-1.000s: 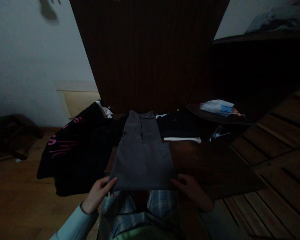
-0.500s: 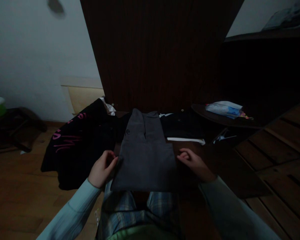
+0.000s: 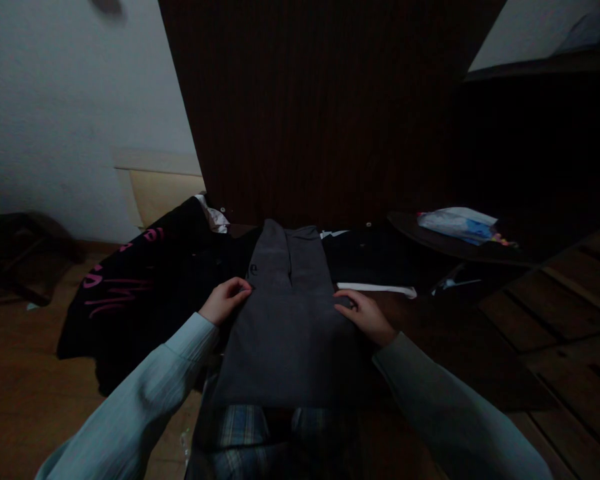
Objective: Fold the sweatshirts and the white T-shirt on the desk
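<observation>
Cloth, grey and folded, lies between the left hand, pinching its edge, and the unclenched right hand.

Left arm and right arm, both sleeved to the wrist, extend forward, converging. Left hand: fingers curled, thumb close to forefinger. Right hand: fingers bent, thumb and forefinger slightly parted. Hands well apart, fingertips inward.
</observation>
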Available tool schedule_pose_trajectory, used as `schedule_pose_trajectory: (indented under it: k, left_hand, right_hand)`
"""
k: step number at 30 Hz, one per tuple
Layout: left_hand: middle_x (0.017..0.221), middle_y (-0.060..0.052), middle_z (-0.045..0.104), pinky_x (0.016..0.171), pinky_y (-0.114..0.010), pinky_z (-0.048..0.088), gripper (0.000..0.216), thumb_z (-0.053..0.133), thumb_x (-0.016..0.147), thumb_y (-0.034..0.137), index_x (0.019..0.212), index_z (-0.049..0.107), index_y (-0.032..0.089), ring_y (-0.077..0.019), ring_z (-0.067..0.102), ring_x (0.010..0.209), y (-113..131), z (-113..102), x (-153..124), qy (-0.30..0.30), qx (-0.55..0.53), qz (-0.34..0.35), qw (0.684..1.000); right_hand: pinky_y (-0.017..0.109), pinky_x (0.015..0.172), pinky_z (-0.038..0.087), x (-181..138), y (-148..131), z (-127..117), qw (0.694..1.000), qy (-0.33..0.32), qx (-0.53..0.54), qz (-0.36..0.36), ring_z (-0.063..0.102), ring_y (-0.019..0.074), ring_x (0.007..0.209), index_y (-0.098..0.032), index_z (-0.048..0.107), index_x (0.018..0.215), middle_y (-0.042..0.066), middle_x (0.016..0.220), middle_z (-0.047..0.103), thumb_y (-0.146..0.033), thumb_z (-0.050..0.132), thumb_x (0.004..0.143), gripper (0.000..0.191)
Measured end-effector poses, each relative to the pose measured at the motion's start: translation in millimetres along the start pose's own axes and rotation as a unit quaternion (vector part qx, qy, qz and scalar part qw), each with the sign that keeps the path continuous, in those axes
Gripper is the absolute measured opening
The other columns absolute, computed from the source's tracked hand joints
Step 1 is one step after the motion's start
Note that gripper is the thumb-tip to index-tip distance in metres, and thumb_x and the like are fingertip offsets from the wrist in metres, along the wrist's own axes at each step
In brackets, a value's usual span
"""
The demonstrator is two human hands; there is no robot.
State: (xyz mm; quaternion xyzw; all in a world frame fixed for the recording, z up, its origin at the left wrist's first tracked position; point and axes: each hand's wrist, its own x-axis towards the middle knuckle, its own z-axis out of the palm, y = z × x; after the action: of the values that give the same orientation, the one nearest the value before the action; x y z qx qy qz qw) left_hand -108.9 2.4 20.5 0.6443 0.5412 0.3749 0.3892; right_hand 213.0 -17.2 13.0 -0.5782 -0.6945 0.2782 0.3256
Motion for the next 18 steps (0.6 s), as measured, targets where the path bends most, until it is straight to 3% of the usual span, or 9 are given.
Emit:
schedule_pose_trajectory:
  k: [4, 10, 13, 18]
  left_hand:
    - [0.073, -0.002, 0.06, 0.073, -0.031, 0.044, 0.028, 0.057, 0.062, 0.044, 0.068, 0.055, 0.017, -0.018, 0.056, 0.074, 14, -8, 0, -0.014, 0.041, 0.015, 0.999]
    - [0.08, -0.003, 0.061, 0.076, -0.03, 0.043, 0.023, 0.053, 0.067, 0.038, 0.074, 0.056, 0.016, -0.0178, 0.056, 0.079, 25, -20, 12, 0.031, 0.052, 0.04, 0.997]
    - [0.079, -0.003, 0.061, 0.075, -0.03, 0.044, 0.019, 0.05, 0.069, 0.034, 0.074, 0.055, 0.016, -0.0175, 0.056, 0.078, 13, -14, 21, 0.049, 0.089, 0.035, 0.994]
    - [0.081, -0.005, 0.062, 0.08, -0.032, 0.043, 0.015, 0.046, 0.073, 0.029, 0.073, 0.056, 0.018, -0.0194, 0.057, 0.082, -8, 4, 28, 0.023, 0.184, 0.07, 0.98]
  right_hand:
    - [0.023, 0.05, 0.035, 4, -12, -9, 0.999, -0.021, -0.013, -0.021, 0.045, 0.0108, 0.051, -0.021, 0.061, 0.071, -0.002, 0.06, 0.056, -0.032, 0.058, 0.065, 0.013]
    - [0.024, 0.057, 0.04, 16, -27, -29, 0.996, -0.024, 0.082, -0.01, 0.052, 0.0137, 0.063, -0.02, 0.06, 0.076, 0.0, 0.073, 0.059, -0.04, 0.059, 0.065, 0.023]
    - [0.026, 0.06, 0.041, 28, -16, -21, 0.998, -0.003, 0.065, -0.007, 0.053, 0.0144, 0.064, -0.019, 0.059, 0.073, 0.0, 0.07, 0.058, -0.038, 0.06, 0.064, 0.021]
    - [0.03, 0.07, 0.042, 36, 4, 5, 0.999, 0.023, -0.023, -0.019, 0.055, 0.0166, 0.07, -0.02, 0.06, 0.073, 0.002, 0.075, 0.059, -0.029, 0.058, 0.065, 0.012]
